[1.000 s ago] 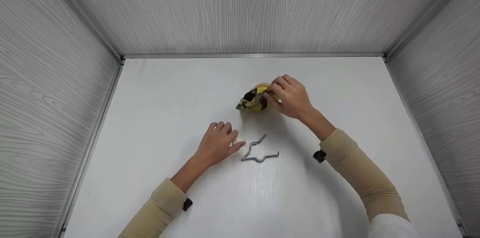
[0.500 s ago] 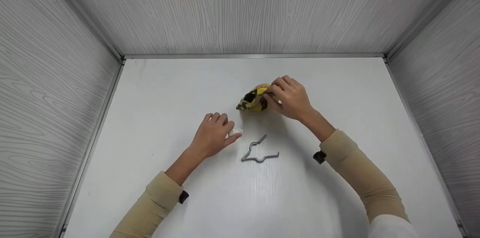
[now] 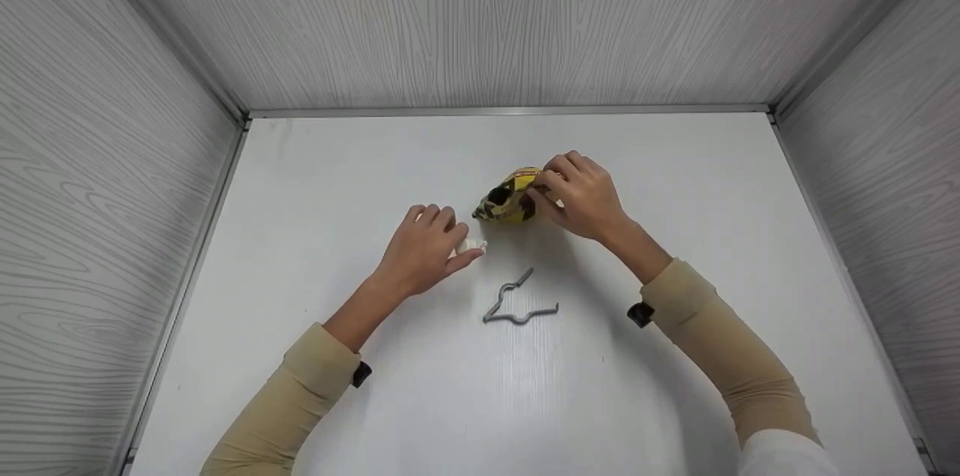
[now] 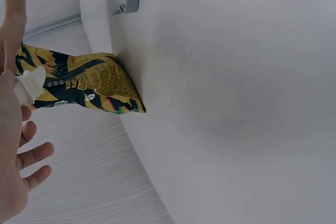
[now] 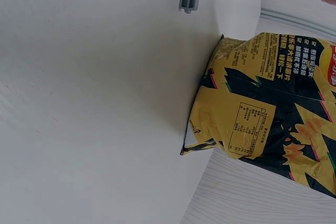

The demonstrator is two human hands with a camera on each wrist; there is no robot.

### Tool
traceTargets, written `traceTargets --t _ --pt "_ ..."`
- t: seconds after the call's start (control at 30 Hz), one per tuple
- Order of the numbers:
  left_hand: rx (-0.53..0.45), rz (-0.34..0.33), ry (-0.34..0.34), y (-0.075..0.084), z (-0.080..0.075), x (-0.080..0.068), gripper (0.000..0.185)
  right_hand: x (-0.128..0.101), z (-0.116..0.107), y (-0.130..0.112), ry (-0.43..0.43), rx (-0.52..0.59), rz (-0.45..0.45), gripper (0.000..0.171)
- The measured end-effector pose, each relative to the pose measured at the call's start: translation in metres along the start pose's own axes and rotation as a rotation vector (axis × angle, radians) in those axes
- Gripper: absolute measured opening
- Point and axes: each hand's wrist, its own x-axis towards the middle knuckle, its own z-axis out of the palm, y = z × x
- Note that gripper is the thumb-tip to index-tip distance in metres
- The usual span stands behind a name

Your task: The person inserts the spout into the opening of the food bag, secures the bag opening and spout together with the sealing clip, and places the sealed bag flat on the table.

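My right hand (image 3: 585, 195) pinches the upper edge of a yellow and black snack bag (image 3: 514, 208), which stands upright on the table. Printed text covers the bag's face (image 5: 252, 124) in the right wrist view, where the right hand itself does not show. Between thumb and fingers, my left hand (image 3: 424, 247) holds a small white plastic spout-like piece (image 3: 471, 245), left of the bag and apart from it. The piece's flared end (image 4: 34, 82) points away from the thumb. Nearer the person lies a grey hinged clip (image 3: 510, 306), spread in a V, each arm with a rounded bend.
The white table (image 3: 337, 184) is enclosed by grey wood-grain panels (image 3: 480, 26) at the back and both sides. A metal strip (image 3: 420, 112) runs along the table's back edge.
My left hand has moved away from beside the grey clip, forward and slightly left, carrying the white piece. The right hand and the bag have stayed nearly still.
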Motion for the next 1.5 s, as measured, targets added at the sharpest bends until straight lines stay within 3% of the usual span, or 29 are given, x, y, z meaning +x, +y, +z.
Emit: traceTargets --t 0.43,0.73,1.27,1.5 --pt "0.02 0.062 0.102 -0.014 -0.016 0.023 0.047 0.0 -0.002 0.0 0.006 0.004 -0.003 0.017" --pt "0.021 0.088 0.117 -0.02 -0.028 0.039 0.048 0.001 -0.004 -0.001 0.003 0.005 -0.003 0.017" --pt "0.074 0.11 0.199 -0.023 -0.031 0.061 0.052 0.001 -0.004 0.0 -0.021 0.012 0.0 0.019" --pt "0.105 0.113 0.199 -0.023 -0.029 0.065 0.055 0.002 -0.003 -0.002 -0.011 -0.008 -0.009 0.018"
